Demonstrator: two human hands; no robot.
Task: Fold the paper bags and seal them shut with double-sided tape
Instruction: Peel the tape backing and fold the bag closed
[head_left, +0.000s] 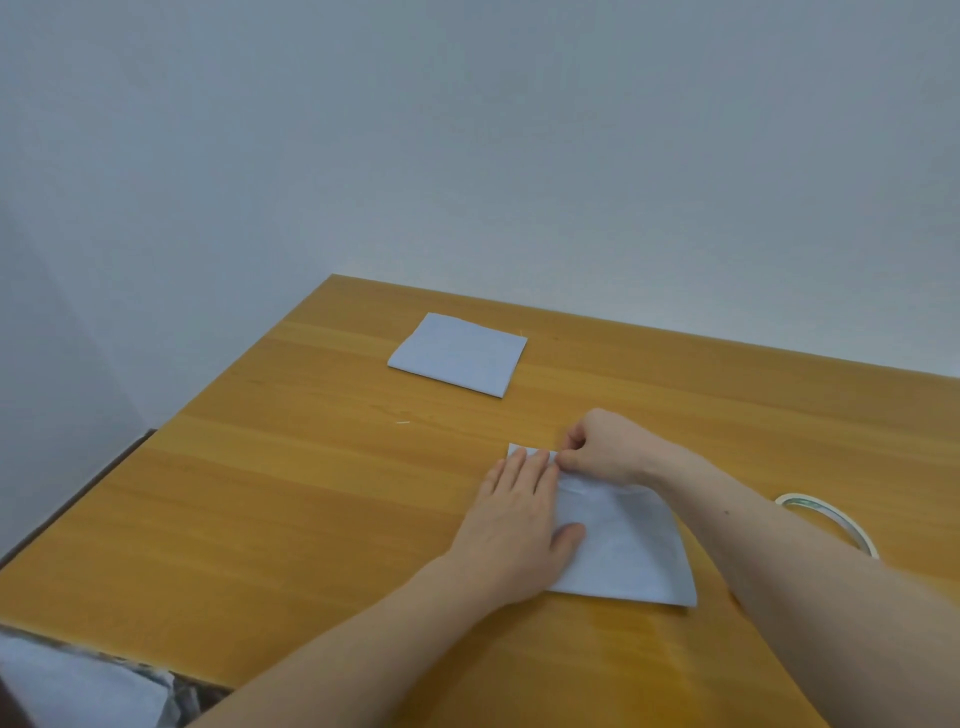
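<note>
A white paper bag (623, 551) lies flat on the wooden table (291, 509) in front of me. My left hand (517, 512) rests palm down on its left part, fingers spread and pointing to the far edge. My right hand (597, 441) is at the bag's far edge with thumb and fingers pinched together on something small there; what it pinches is too small to tell. A roll of double-sided tape (831, 522) lies to the right, partly hidden behind my right forearm. A second white bag (460, 356), folded flat, lies farther back.
The table's left edge runs diagonally beside a dark gap (78, 493). White paper and crumpled material (88, 686) sit below the table's near-left corner. A plain wall (467, 156) stands behind the table. A tiny white scrap (402, 422) lies mid-table.
</note>
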